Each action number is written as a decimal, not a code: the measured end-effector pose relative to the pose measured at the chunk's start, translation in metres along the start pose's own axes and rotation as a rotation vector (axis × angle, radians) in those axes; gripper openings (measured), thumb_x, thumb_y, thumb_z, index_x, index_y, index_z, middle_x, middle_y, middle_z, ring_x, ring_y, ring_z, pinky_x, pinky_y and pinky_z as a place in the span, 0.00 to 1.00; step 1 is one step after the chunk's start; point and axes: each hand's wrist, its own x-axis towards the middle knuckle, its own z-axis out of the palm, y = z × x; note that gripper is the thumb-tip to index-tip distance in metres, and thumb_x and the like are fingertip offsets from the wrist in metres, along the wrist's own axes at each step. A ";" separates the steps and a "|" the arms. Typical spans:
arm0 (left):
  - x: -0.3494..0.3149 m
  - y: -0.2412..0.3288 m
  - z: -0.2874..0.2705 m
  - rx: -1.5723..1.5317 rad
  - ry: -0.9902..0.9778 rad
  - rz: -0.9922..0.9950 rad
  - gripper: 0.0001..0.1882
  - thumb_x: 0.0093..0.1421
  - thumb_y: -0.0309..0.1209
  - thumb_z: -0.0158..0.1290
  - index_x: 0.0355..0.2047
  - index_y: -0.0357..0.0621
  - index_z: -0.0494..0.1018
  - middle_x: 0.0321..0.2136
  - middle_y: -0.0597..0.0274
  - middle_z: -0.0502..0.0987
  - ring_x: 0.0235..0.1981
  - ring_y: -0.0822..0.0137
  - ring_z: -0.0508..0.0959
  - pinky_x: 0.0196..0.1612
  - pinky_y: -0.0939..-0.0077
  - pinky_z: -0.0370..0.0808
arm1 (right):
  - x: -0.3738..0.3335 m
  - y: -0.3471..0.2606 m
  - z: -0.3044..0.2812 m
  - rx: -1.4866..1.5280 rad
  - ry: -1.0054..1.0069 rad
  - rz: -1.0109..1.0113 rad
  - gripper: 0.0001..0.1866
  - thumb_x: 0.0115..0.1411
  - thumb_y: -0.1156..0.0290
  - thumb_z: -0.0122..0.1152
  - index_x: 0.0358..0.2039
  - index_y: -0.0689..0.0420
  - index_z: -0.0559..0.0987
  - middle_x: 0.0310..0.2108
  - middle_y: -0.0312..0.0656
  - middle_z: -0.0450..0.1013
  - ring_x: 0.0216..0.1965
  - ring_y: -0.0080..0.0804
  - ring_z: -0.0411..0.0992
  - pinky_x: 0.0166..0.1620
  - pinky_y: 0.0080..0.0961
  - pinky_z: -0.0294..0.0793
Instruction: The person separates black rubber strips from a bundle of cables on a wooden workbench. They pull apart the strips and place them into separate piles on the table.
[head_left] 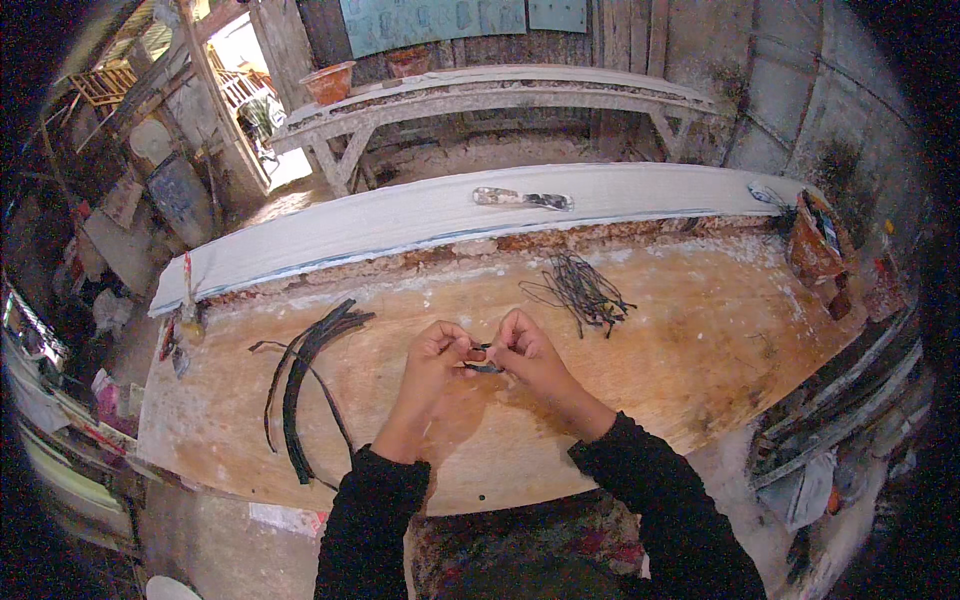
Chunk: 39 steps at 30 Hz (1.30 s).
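Timber-framed walls and one long, whitened wooden bench (520, 92) with two orange tubs (328, 84) on it stand behind your worktable in the head view. Your plywood tabletop (640, 410) is smooth and tan, flecked with white; along its far side runs one long, pale board (390, 222), carrying one flat, stained hand tool (521, 199). Your left hand (433, 352) and right hand (527, 357) are closed at the fingertips, pinching one short, dark, flexible strip (484, 369) between them, above the near middle of the tabletop. Left of them lies one curved bunch of flat, black strips (297, 405); to their right, one tangle of thin, black loops (580, 293), too jumbled to count. One reddish-orange container (812, 242) sits at the far right.
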 end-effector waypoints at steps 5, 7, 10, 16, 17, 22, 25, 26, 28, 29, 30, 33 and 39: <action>0.005 0.004 -0.002 0.032 -0.042 0.045 0.06 0.57 0.32 0.50 0.31 0.46 0.66 0.31 0.63 0.74 0.27 0.73 0.76 0.25 0.82 0.69 | 0.009 0.014 -0.005 0.014 0.008 0.028 0.09 0.55 0.74 0.54 0.30 0.52 0.63 0.24 0.28 0.61 0.25 0.15 0.61 0.27 0.13 0.60; 0.009 0.003 -0.002 -0.042 -0.051 0.010 0.08 0.55 0.31 0.52 0.34 0.46 0.66 0.31 0.65 0.73 0.27 0.73 0.74 0.28 0.81 0.69 | 0.012 0.016 -0.004 -0.080 0.047 -0.088 0.09 0.54 0.71 0.55 0.31 0.52 0.63 0.24 0.29 0.60 0.24 0.16 0.61 0.26 0.16 0.64; 0.003 0.007 0.008 -0.033 -0.111 0.044 0.12 0.54 0.26 0.52 0.39 0.44 0.66 0.32 0.65 0.72 0.28 0.74 0.72 0.30 0.81 0.70 | 0.008 -0.001 0.000 0.138 0.121 0.058 0.09 0.55 0.73 0.55 0.33 0.52 0.65 0.27 0.30 0.65 0.27 0.17 0.65 0.32 0.16 0.68; 0.007 -0.005 0.007 0.209 -0.154 0.122 0.18 0.52 0.20 0.50 0.44 0.42 0.65 0.33 0.66 0.70 0.29 0.76 0.70 0.33 0.82 0.69 | 0.012 -0.008 -0.008 0.109 0.232 0.079 0.12 0.53 0.70 0.58 0.38 0.56 0.70 0.28 0.32 0.69 0.25 0.18 0.67 0.31 0.15 0.68; 0.009 -0.004 0.005 0.229 -0.127 0.093 0.17 0.52 0.19 0.50 0.44 0.42 0.65 0.32 0.66 0.70 0.29 0.76 0.70 0.34 0.83 0.69 | 0.012 -0.009 -0.011 0.064 0.253 0.107 0.11 0.53 0.69 0.58 0.37 0.56 0.71 0.27 0.32 0.69 0.26 0.18 0.67 0.31 0.14 0.68; 0.011 0.002 0.000 0.101 -0.011 0.120 0.16 0.51 0.19 0.51 0.41 0.40 0.67 0.26 0.71 0.68 0.28 0.79 0.68 0.31 0.87 0.64 | 0.015 -0.010 -0.019 -0.168 0.267 0.017 0.10 0.53 0.69 0.57 0.36 0.56 0.72 0.26 0.32 0.69 0.30 0.18 0.68 0.31 0.13 0.64; 0.013 0.001 -0.001 0.130 -0.018 0.111 0.14 0.50 0.19 0.51 0.39 0.40 0.69 0.26 0.72 0.68 0.28 0.79 0.68 0.31 0.87 0.64 | 0.018 -0.003 -0.019 0.154 0.246 -0.048 0.09 0.54 0.72 0.54 0.36 0.57 0.71 0.27 0.34 0.69 0.30 0.21 0.69 0.35 0.16 0.65; 0.014 0.001 -0.001 0.144 -0.019 0.108 0.14 0.50 0.19 0.51 0.39 0.40 0.69 0.26 0.72 0.68 0.28 0.80 0.68 0.31 0.87 0.64 | 0.017 -0.004 -0.019 0.228 0.208 -0.047 0.09 0.54 0.73 0.53 0.37 0.57 0.71 0.27 0.34 0.69 0.30 0.22 0.69 0.36 0.17 0.66; 0.014 -0.002 0.000 0.185 0.030 0.123 0.14 0.50 0.20 0.51 0.39 0.40 0.69 0.25 0.72 0.68 0.27 0.80 0.68 0.30 0.88 0.64 | 0.015 -0.009 -0.018 0.376 0.129 -0.046 0.09 0.53 0.75 0.52 0.37 0.57 0.70 0.28 0.36 0.70 0.31 0.24 0.70 0.37 0.20 0.67; 0.015 -0.004 -0.001 0.206 0.054 0.131 0.14 0.50 0.20 0.52 0.39 0.39 0.69 0.25 0.72 0.68 0.27 0.80 0.68 0.30 0.88 0.64 | 0.014 -0.010 -0.017 0.386 0.110 -0.031 0.10 0.53 0.75 0.51 0.38 0.58 0.70 0.28 0.37 0.70 0.31 0.25 0.70 0.37 0.21 0.68; 0.015 -0.006 -0.002 0.223 0.064 0.148 0.13 0.50 0.21 0.52 0.38 0.40 0.69 0.25 0.71 0.68 0.26 0.80 0.68 0.29 0.88 0.64 | 0.013 -0.012 -0.017 0.395 0.091 -0.016 0.11 0.53 0.75 0.51 0.38 0.58 0.70 0.28 0.38 0.70 0.31 0.26 0.70 0.38 0.22 0.69; 0.018 -0.012 -0.007 0.266 0.130 0.162 0.10 0.51 0.25 0.54 0.34 0.40 0.70 0.23 0.71 0.69 0.24 0.80 0.67 0.27 0.88 0.63 | 0.011 -0.015 -0.022 0.433 -0.001 0.002 0.13 0.54 0.74 0.51 0.41 0.59 0.70 0.31 0.38 0.71 0.34 0.25 0.70 0.40 0.22 0.69; 0.018 0.001 -0.009 0.362 0.226 0.007 0.09 0.51 0.32 0.57 0.23 0.41 0.70 0.17 0.72 0.68 0.18 0.80 0.65 0.22 0.86 0.62 | 0.010 -0.024 -0.022 0.396 0.048 -0.013 0.14 0.55 0.72 0.52 0.42 0.61 0.71 0.33 0.40 0.73 0.33 0.27 0.72 0.39 0.21 0.72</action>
